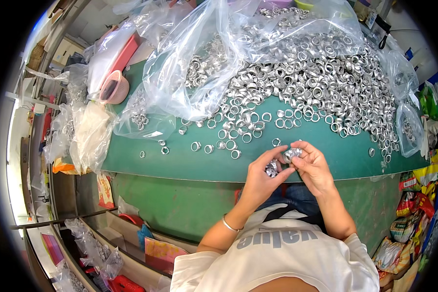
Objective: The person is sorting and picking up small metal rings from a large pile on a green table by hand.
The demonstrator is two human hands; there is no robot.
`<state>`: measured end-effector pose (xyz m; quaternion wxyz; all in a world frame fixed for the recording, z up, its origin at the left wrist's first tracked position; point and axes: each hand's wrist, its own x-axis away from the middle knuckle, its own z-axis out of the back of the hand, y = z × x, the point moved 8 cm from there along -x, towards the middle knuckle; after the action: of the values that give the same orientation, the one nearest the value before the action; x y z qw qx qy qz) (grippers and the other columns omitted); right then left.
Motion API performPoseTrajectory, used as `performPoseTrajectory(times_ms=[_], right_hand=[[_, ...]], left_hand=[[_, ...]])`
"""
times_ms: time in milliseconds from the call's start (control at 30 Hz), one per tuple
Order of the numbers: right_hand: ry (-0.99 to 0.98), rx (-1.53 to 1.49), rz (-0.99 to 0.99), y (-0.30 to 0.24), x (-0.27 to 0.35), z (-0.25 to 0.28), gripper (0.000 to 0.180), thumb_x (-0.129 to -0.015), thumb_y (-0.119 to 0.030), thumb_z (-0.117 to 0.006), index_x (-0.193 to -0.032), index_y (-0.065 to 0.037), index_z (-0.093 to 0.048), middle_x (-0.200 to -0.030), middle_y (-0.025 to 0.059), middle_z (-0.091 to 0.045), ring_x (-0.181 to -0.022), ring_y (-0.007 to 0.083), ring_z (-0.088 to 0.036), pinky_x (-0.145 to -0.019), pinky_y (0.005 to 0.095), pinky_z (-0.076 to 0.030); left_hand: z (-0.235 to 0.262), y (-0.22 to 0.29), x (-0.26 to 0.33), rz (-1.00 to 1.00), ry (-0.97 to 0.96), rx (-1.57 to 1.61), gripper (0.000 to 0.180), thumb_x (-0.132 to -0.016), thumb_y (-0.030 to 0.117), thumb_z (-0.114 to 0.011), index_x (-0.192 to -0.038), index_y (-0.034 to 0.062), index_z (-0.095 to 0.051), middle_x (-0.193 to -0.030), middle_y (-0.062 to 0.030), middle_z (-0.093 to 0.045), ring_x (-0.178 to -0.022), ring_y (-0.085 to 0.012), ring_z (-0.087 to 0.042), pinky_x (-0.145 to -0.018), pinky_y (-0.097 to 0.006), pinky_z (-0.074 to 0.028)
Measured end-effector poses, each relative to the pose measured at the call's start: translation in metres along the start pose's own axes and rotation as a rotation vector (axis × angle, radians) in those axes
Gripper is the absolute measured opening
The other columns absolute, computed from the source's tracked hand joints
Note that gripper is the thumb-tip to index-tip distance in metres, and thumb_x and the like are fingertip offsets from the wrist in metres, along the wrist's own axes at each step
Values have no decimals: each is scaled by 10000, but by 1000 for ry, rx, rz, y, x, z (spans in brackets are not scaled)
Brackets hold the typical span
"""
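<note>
- Step in hand: both hands work metal rings at lower centre of the frame, over the green surface [190, 163] edge.
- Left hand [263, 177] cups several rings [271, 168]; right hand [314, 168] pinches a ring cluster [293, 154].
- Next likely calls for fingertip alignment of the pieces, with the ring pile [316, 82] above.

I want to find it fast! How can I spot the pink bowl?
Start at the green table heaped with silver rings. Go to its far left corner, past the clear bags. The pink bowl sits tilted there beside a red tray; it is the only round pink thing among the plastic.
</note>
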<state>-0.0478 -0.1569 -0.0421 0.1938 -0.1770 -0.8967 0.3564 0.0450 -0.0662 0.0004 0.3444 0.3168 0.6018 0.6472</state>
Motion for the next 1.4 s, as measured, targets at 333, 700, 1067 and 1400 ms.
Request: performPoseTrajectory(times_ms=[333, 700, 1067, 1400], right_hand=[[77, 81, 75, -8, 7, -8, 363, -857, 40, -643, -1201, 10, -529, -1032, 75, -664, -917, 122, -638, -814, 256, -507], [79, 679, 418, -186, -119, -64, 606, -850, -183, -690, -1347, 45, -429, -1156, 139, -598, -1036, 175, -571, -914, 307, -442], [85, 1513, 979, -200, -116, -82, 259, -881, -75, -566, -1123, -1, -621, -1151, 175, -632, -1100, 343, -587, -968, 392, -442], [-87, 1719, 672, -79, -29, -40, 269, -797, -60, -673, -1061, -21, -644, -1088, 94, -607, -1028, 288, -540, -906, 397, -436]], left_hand=[[-6, 15, 0, -196, 104, -275, 404, -723, -41, -728, -1117, 12, -660, -849, -80, -625, -704, -140, -561, -669, -264, -474], [-4, -32, 6, 373, -50, 503, 353, -868, 39, -652, -1211, -10, -586, -909, -45, -623, -737, -76, -553, -493, -189, -398], [4, -45, 11, 416, -29, 739, 353, -974, 216, -518, -1223, -32, -548, -1023, -118, -638, -900, -193, -646, -555, -226, -516], [-18, -43, 6, 604, 34, 1430, 448, -984, 267, -435, -1326, -21, -437, -1344, -229, -487, -1285, -399, -436, -1085, -566, -332]])
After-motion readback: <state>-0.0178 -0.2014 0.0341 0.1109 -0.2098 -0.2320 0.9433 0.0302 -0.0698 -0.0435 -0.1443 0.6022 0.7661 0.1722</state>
